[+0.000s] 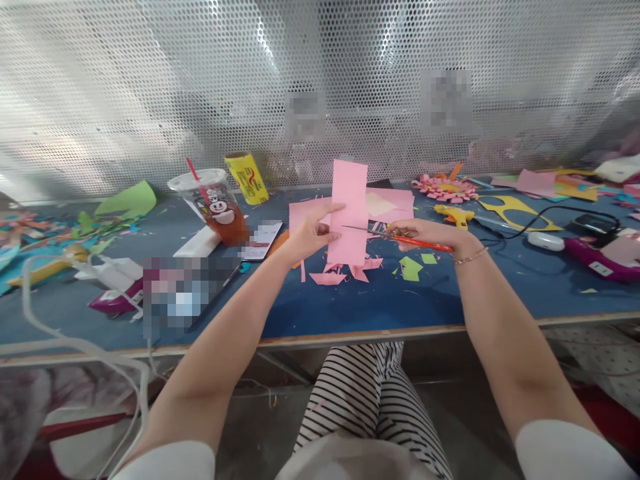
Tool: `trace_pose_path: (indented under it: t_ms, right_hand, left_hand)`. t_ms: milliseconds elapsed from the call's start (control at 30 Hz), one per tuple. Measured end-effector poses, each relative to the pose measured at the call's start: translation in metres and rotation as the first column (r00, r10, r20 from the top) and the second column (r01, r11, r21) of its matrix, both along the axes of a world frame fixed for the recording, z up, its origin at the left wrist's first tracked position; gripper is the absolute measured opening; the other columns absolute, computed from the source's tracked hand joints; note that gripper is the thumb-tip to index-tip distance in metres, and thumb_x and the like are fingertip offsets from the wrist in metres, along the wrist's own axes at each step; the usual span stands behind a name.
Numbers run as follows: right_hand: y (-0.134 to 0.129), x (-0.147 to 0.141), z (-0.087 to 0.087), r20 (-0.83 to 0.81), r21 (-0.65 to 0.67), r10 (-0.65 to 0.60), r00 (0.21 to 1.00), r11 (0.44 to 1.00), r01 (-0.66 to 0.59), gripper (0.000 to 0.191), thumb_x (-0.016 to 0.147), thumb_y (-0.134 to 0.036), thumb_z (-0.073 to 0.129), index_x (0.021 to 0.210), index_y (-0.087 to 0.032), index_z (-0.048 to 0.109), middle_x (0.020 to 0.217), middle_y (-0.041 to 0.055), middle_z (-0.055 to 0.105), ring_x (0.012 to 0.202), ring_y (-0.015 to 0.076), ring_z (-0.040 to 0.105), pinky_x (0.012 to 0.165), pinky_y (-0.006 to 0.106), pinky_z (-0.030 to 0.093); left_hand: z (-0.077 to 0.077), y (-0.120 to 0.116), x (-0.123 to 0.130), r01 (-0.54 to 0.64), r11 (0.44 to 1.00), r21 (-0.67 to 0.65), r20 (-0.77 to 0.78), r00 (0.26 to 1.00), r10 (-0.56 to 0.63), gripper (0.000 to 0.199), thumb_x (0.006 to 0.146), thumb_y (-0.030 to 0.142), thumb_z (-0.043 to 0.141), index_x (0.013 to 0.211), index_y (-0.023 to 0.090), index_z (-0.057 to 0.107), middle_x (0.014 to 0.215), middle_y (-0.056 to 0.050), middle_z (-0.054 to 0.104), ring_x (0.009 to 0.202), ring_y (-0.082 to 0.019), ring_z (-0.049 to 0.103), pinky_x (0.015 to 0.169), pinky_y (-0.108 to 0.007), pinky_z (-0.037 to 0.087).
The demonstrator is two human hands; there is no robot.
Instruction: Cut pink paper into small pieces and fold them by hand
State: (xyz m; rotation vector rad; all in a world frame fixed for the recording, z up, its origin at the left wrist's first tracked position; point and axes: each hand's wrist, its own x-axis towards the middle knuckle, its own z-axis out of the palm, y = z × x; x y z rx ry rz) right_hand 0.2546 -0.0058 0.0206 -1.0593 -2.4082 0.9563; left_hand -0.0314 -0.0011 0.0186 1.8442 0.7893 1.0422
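Note:
My left hand point(316, 232) grips a tall pink sheet of paper point(349, 190) by its left edge, with fingers and thumb closed on it. The sheet stands nearly upright above the table. My right hand point(420, 233) is closed around orange-red-handled scissors point(420, 243). Their blades point left and lie across the front of the sheet; whether they are cutting it I cannot tell. Behind the sheet more pink paper point(395, 203) lies flat. Pink scraps point(327, 277) are strewn below it, and green scraps point(411, 268) lie under my right hand.
A drink cup point(220, 210) with a red straw stands left, near a yellow tube point(247, 179). A phone point(263, 239) lies beside it. To the right are a yellow glue gun point(454, 215), a pink paper ring point(445, 189) and a black cable point(543, 212). A perforated metal panel point(350, 73) rises behind.

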Motion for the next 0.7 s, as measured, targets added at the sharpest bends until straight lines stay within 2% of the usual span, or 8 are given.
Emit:
trace_pose_path:
  t_ms: [167,400,533,700]
  right_hand:
    - [-0.0017,-0.0011,0.0022,0.022,0.006,-0.003,1.0,1.0,0.002,0.045,0.071,-0.046,0.061,0.11,-0.025,0.057,0.105,0.0057,0.06,0.091,0.0214,0.056,0.077,0.033,0.046]
    - [0.0007,0.0015,-0.0002,0.045,0.024,-0.011,0.999,1.0,0.01,0.044,0.071,-0.047,0.059,0.109,-0.024,0.056,0.104,0.0052,0.059,0.09,0.02,0.056,0.077,0.033,0.045]
    - [0.0007,0.0013,-0.0002,0.053,0.013,-0.013,0.999,1.0,0.012,0.044,0.071,-0.047,0.06,0.108,-0.025,0.056,0.104,0.0055,0.059,0.091,0.0207,0.055,0.077,0.033,0.045]
    - [0.0004,0.0008,0.0006,0.05,0.024,-0.013,0.999,1.0,0.012,0.044,0.07,-0.047,0.06,0.108,-0.025,0.057,0.102,0.005,0.06,0.089,0.0204,0.055,0.075,0.032,0.045]
  left_hand:
    - [-0.0009,0.0004,0.0003,0.002,0.999,0.037,-0.034,0.999,-0.001,0.059,0.063,0.013,0.06,0.119,0.029,0.051,0.126,-0.007,0.049,0.063,-0.005,0.053,0.052,-0.018,0.043]
    - [0.0023,-0.0013,-0.0009,0.011,1.0,-0.009,-0.03,0.999,-0.012,0.061,0.063,0.012,0.062,0.12,0.029,0.05,0.126,-0.006,0.049,0.063,-0.005,0.053,0.052,-0.018,0.042]
    - [0.0015,-0.0005,-0.0011,0.015,1.0,0.007,-0.055,0.998,-0.015,0.061,0.063,0.013,0.061,0.121,0.029,0.049,0.124,-0.007,0.049,0.063,-0.006,0.053,0.052,-0.019,0.042]
    - [0.0011,-0.0003,-0.0019,0.024,0.999,0.024,-0.08,0.997,-0.022,0.06,0.065,0.015,0.06,0.122,0.028,0.048,0.108,-0.006,0.058,0.059,-0.006,0.051,0.052,-0.019,0.041]
